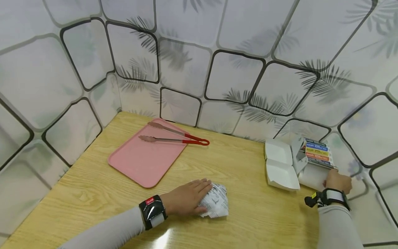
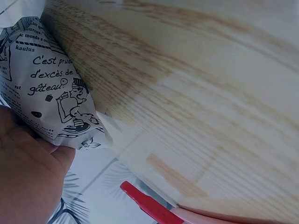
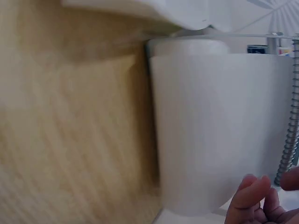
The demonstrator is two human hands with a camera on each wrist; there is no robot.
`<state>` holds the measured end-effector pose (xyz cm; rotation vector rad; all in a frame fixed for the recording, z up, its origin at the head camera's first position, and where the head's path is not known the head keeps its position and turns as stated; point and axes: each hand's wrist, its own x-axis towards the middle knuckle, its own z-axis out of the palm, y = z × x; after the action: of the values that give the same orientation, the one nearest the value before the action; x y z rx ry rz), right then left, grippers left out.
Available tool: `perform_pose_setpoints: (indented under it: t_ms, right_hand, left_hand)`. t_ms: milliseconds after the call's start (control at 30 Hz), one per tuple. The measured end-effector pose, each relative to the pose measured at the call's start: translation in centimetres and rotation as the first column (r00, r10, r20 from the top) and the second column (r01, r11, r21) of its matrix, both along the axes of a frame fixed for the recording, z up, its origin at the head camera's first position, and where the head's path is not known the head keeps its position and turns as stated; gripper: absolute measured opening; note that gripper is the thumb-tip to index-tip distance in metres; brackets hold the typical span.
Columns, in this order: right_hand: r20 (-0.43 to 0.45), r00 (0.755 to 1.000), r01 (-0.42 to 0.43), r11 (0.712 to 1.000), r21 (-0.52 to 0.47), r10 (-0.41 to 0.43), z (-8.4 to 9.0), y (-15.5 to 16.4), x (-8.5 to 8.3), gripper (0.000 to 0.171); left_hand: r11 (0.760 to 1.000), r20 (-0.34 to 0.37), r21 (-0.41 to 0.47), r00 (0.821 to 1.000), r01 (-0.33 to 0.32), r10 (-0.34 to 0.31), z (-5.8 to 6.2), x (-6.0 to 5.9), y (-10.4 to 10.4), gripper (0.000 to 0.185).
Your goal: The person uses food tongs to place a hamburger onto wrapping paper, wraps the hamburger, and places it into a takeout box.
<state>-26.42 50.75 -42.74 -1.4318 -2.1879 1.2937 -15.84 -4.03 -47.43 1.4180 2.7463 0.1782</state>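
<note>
A crumpled paper-wrapped parcel, printed with black text and drawings, lies on the table. My left hand rests on its left side with long, fairly straight fingers and the thumb apart. In the left wrist view the printed wrapper stands beyond the hand; what it contains is hidden. At the far right my right hand is by the end of a white roll. The right wrist view shows loosely bent fingers near the roll and a metal spring, with a gap between finger and thumb.
A pink tray lies at the left, with red-handled tongs across its far corner. An open white box stands left of the roll. Behind the roll is a holder with colourful printed boxes. Patterned walls bound the table.
</note>
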Motion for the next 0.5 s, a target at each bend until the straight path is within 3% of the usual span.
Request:
perform_pose_setpoints:
  t_ms: [133, 300, 400, 500]
  right_hand:
    - [0.020, 0.998, -0.060, 0.997, -0.044, 0.061, -0.7, -0.2, 0.5, 0.070]
    - [0.014, 0.986, -0.168, 0.984, -0.051, 0.169, -1.1, 0.3, 1.4, 0.048]
    - [0.025, 0.971, -0.235, 0.971, -0.045, 0.236, -1.2, 0.8, 1.8, 0.050]
    - [0.010, 0.973, -0.227, 0.968, -0.110, 0.230, -1.0, 1.1, 1.8, 0.045]
  left_hand:
    - [1.000, 0.009, -0.008, 1.000, -0.010, 0.010, 0.2, 0.0, 0.0, 0.076]
    - [1.000, 0.003, -0.017, 1.000, -0.018, 0.018, 0.4, 0.0, -0.1, 0.077]
    - [1.000, -0.001, -0.011, 1.000, -0.013, 0.013, 0.5, 0.1, -0.2, 0.077]
    - [1.000, -0.005, -0.007, 1.000, -0.012, 0.012, 0.5, 0.1, -0.2, 0.077]
